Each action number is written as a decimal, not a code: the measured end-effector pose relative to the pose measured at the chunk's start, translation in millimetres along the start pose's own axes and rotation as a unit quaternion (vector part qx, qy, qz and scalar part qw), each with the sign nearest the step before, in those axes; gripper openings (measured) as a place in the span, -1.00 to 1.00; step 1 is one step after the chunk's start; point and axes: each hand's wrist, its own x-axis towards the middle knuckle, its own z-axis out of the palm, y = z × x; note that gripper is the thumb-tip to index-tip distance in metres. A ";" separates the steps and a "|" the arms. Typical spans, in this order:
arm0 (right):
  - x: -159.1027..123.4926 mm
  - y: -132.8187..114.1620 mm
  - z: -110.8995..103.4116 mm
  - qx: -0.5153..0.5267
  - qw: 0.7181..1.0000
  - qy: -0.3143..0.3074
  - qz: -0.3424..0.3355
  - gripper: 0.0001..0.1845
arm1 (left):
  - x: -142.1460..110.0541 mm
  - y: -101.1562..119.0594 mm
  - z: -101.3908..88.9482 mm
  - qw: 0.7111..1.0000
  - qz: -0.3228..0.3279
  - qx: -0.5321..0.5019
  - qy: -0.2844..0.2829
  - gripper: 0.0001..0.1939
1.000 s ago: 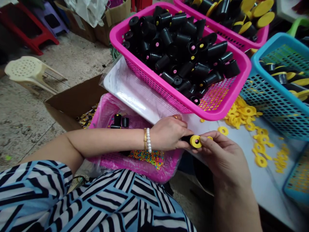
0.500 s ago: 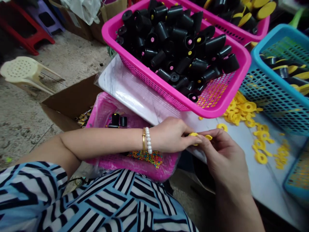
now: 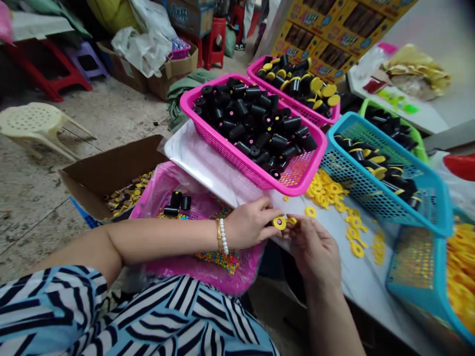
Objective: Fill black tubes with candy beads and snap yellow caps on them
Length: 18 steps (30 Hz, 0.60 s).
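My left hand (image 3: 250, 223), with a pearl bracelet and a gold bangle at the wrist, is closed around a small cylinder mostly hidden by the fingers. On its end shows a yellow ring (image 3: 279, 223) with a pink dot in its middle. From the right, my right hand (image 3: 315, 247) pinches a small yellow tab (image 3: 292, 221) at that ring's edge. Just beyond the fingertips, a loose yellow ring (image 3: 310, 212) lies on the white marbled table (image 3: 218, 170). Below my left forearm sits a plastic-lined pink basin (image 3: 237, 284) with colourful beads and several black cylinders (image 3: 175, 199).
A pink basket (image 3: 237, 148) of black cylinders stands ahead, another pink basket (image 3: 334, 118) behind it. Yellow rings (image 3: 326, 190) lie beside a blue basket (image 3: 386, 198). On the left are a cardboard box (image 3: 107, 163) and a cream stool (image 3: 33, 121).
The camera view has tilted up, showing more of the room. Both hands remain together; the yellow ring's face with its pink middle has turned into view.
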 end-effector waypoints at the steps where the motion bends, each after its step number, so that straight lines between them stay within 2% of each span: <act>1: 2.1 -2.7 -1.2 0.013 1.000 -0.023 0.009 -0.59 | -0.2 -0.3 0.6 1.000 -0.001 -0.001 -0.003 -0.71; 5: 18.3 -16.1 -0.3 -0.010 0.981 -0.147 0.124 -0.56 | 1.0 -0.3 0.3 1.000 -0.009 -0.003 -0.023 -0.79; 7: 27.7 -19.0 2.3 -0.023 0.970 -0.174 0.166 -0.53 | 3.6 -1.0 -0.1 0.999 -0.017 -0.001 -0.037 -0.78; 9: 33.1 -17.8 5.1 -0.025 0.968 -0.178 0.173 -0.53 | 7.4 -2.4 0.2 0.998 -0.035 0.004 -0.054 -0.76; 11: 29.7 -14.7 8.2 -0.030 0.974 -0.169 0.147 -0.56 | 10.3 -2.4 0.4 0.996 -0.060 0.018 -0.069 -0.72; 14: 9.1 -9.4 12.6 -0.094 0.983 -0.146 0.060 -0.63 | 10.4 2.5 -1.6 0.991 -0.074 0.050 -0.097 -0.67; 16: -1.3 -4.3 12.3 -0.168 0.976 -0.141 -0.010 -0.66 | 8.3 5.2 -3.3 0.990 -0.071 0.066 -0.107 -0.67; 18: 0.4 -4.2 5.8 -0.250 0.955 -0.138 -0.076 -0.71 | 3.9 3.4 -6.2 0.989 -0.051 0.061 -0.122 -0.74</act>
